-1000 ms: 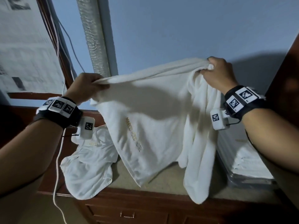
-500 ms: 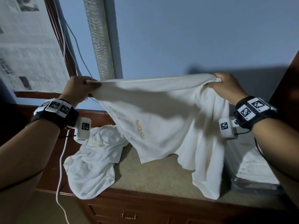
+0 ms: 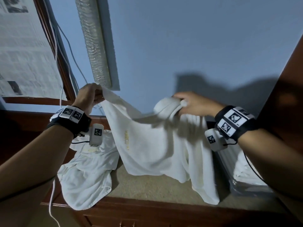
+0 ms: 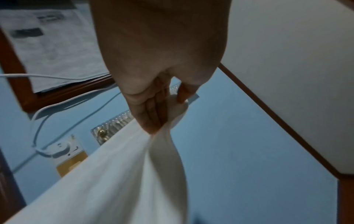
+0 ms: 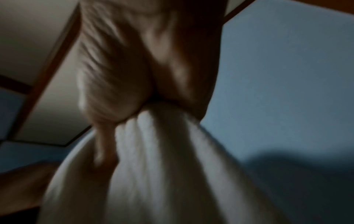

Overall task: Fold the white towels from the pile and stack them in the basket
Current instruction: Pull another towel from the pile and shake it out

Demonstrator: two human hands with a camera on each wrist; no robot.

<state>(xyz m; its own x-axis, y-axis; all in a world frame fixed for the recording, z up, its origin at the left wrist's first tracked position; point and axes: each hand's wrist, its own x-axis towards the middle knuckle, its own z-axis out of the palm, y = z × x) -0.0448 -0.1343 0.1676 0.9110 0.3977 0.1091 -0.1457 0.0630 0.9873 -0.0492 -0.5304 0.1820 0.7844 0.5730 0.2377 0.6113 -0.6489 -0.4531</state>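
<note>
Soft white towel (image 3: 147,145) hangs above the beige surface (image 3: 155,189), its top edge sagging left to right; left hand (image 3: 88,97) pinches one corner, right hand (image 3: 191,104) grips bunched cloth.

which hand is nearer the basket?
Right. The right hand holds the towel just above the basket; the left hand is across the counter, far side.

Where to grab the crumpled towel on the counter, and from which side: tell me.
Take the crumpled towel at its upper hem beside the gold lettering, coming from above with the fingers. That edge lies bunched and raised on the counter, while the lower end droops over the front.
</note>
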